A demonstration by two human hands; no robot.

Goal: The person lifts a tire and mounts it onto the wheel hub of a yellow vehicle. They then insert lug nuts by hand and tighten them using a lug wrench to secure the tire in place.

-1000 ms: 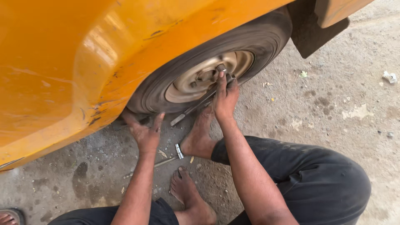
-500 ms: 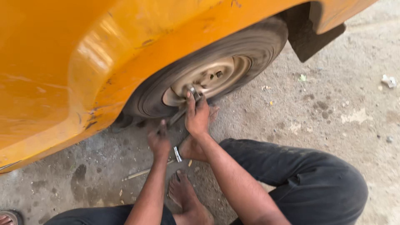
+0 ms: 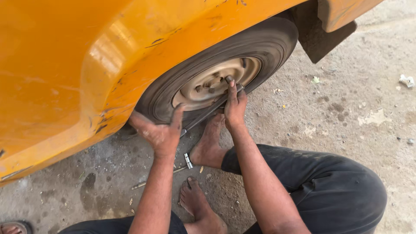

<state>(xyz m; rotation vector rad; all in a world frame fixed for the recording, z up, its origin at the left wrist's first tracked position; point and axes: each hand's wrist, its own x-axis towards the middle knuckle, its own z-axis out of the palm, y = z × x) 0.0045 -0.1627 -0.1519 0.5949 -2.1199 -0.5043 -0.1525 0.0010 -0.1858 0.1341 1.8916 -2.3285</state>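
Your right hand point(image 3: 235, 104) lies along the upper end of the wheel wrench point(image 3: 208, 112), fingers extended and pressed together over the bar where it meets the steel wheel hub point(image 3: 214, 82). The wrench is a slim, dull grey metal bar, slanting from the hub down to your left hand point(image 3: 159, 132). That hand is open at the lower end, fingers spread and blurred; whether it grips the bar cannot be told. The dusty tyre point(image 3: 264, 43) sits under the orange car body point(image 3: 86, 65).
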